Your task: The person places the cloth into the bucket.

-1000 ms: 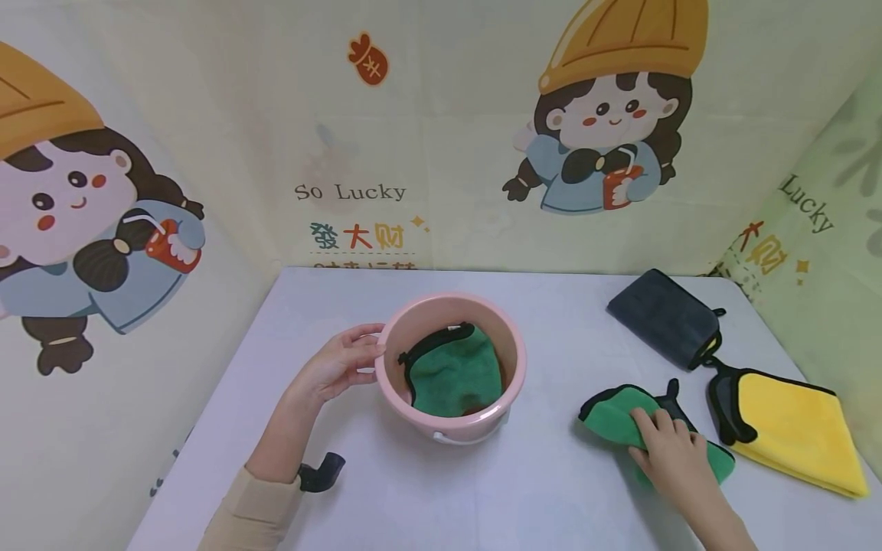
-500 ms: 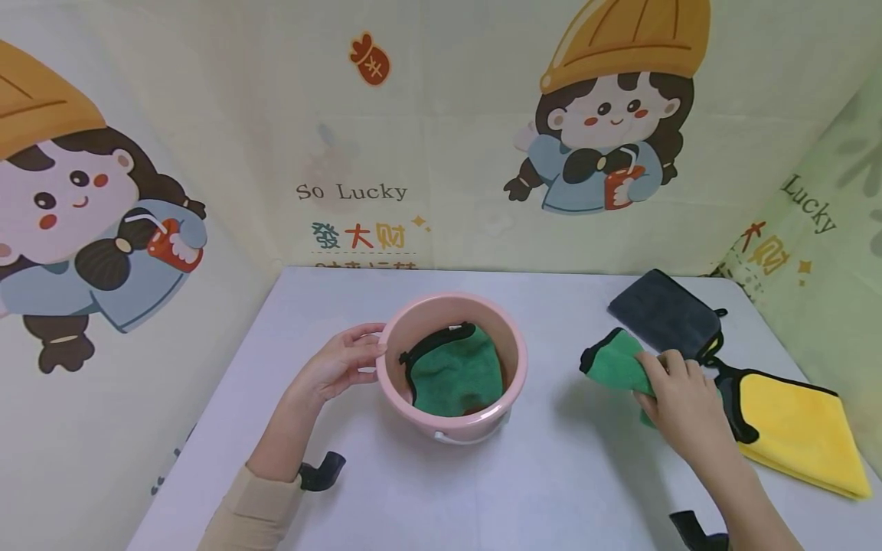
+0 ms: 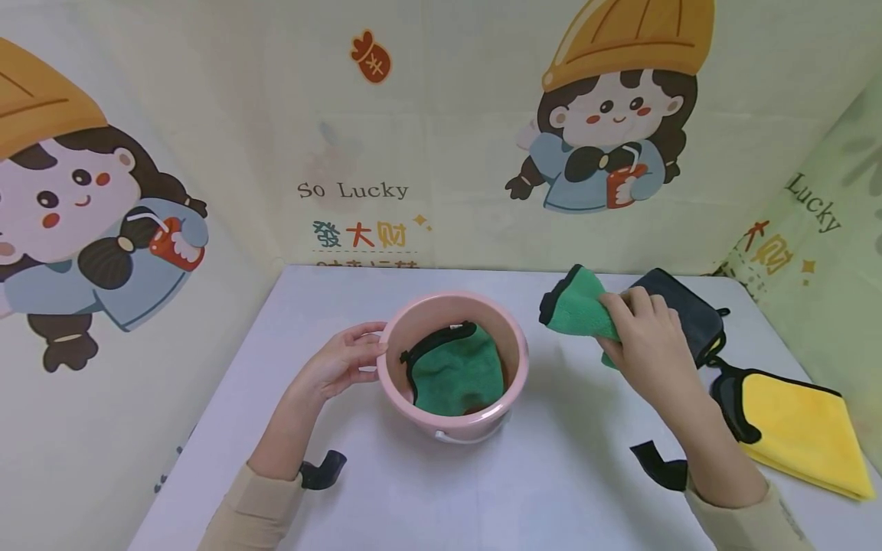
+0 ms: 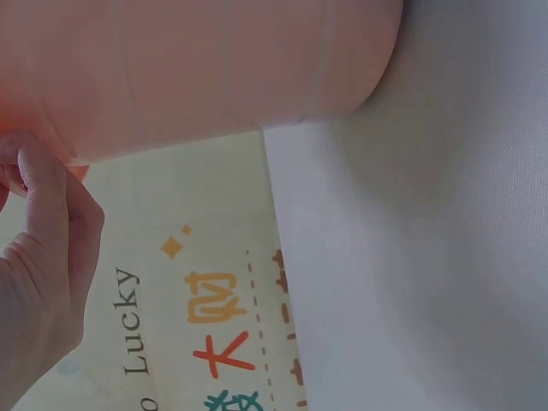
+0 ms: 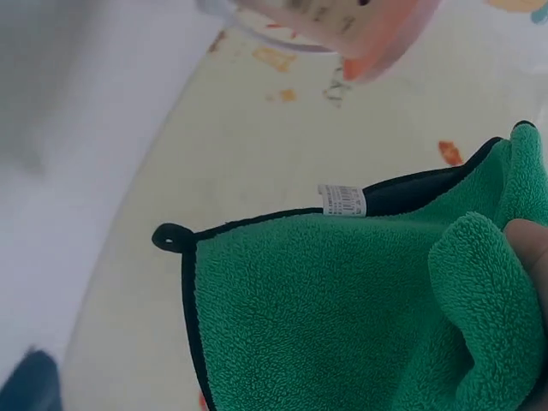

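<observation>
My left hand (image 3: pixel 341 363) grips the left side of the rim of a pink bucket (image 3: pixel 422 419), which stands on the table with its white handle hanging at the front. Inside the bucket lies a green towel (image 3: pixel 455 375) with black edging. A second green towel (image 3: pixel 577 304) is pinched in my right hand (image 3: pixel 648 333), raised to the right of the bucket. In the right wrist view this towel (image 5: pixel 300 308) hangs spread, showing a black corner loop and a white label. The left wrist view has the bucket's wall (image 4: pixel 197 68) above the curled fingers.
A folded dark grey towel (image 3: pixel 682 310) lies at the back right, partly behind my right hand. A folded yellow towel (image 3: pixel 806 432) with black edging lies at the right side of the white table (image 3: pixel 413 497). Printed cloth walls (image 3: pixel 462 138) border the table.
My right hand has lifted the second green towel off the table and carried it up, away from me and left towards the bucket. The left hand and the bucket have stayed put.
</observation>
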`<move>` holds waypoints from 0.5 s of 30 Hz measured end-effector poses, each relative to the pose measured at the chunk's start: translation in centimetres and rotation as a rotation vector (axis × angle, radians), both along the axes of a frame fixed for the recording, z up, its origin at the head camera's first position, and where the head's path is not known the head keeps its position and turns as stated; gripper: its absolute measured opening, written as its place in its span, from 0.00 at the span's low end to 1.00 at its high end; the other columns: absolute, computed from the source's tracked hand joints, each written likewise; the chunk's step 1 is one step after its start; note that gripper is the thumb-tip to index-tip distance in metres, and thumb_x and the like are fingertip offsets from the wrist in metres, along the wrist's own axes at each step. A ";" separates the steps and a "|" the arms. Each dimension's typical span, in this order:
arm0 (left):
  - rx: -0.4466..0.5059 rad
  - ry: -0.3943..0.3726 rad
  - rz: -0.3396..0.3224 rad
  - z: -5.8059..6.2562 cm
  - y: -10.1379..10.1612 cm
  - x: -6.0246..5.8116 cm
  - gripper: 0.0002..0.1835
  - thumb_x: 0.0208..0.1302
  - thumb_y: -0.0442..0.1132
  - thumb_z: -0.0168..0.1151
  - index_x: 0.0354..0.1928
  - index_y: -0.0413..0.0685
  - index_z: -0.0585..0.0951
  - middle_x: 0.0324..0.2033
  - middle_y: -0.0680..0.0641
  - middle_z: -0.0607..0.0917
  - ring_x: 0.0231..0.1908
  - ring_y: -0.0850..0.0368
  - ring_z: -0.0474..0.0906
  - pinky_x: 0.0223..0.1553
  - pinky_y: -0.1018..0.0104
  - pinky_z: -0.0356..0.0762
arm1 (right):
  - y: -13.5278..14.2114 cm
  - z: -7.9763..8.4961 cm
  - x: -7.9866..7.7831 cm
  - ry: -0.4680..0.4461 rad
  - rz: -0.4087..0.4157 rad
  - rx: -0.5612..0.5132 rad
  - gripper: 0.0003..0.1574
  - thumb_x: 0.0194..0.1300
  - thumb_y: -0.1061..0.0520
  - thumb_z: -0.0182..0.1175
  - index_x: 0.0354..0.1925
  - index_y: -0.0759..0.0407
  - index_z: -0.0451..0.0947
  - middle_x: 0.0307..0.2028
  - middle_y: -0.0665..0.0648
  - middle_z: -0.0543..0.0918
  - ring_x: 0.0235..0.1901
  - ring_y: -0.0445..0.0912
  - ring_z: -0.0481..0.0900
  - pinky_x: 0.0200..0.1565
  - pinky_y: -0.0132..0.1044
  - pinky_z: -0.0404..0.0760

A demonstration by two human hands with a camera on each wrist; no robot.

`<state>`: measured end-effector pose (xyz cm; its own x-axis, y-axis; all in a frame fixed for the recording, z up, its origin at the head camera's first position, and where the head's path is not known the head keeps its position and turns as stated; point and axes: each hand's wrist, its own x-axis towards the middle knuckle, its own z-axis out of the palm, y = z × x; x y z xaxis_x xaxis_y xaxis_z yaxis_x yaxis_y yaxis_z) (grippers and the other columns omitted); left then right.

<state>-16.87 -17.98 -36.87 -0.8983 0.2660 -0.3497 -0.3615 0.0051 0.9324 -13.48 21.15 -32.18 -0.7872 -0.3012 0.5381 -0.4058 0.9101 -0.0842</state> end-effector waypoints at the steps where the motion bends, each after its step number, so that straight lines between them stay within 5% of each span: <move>1: 0.000 0.000 0.000 0.0 0.0 0.0 0.31 0.60 0.38 0.61 0.64 0.46 0.62 0.46 0.48 0.78 0.41 0.54 0.79 0.42 0.57 0.79 | -0.4 0.3 -0.2 0.016 0.016 -0.005 0.30 0.45 0.67 0.68 0.47 0.67 0.68 0.38 0.67 0.69 0.35 0.62 0.66 0.31 0.54 0.69; 15: 0.006 -0.010 0.010 0.1 0.0 0.0 0.31 0.60 0.38 0.60 0.64 0.45 0.62 0.47 0.47 0.77 0.41 0.54 0.79 0.43 0.57 0.79 | -6.8 1.7 -2.0 0.104 0.193 0.036 0.30 0.44 0.64 0.71 0.46 0.60 0.70 0.38 0.64 0.71 0.37 0.59 0.69 0.33 0.52 0.72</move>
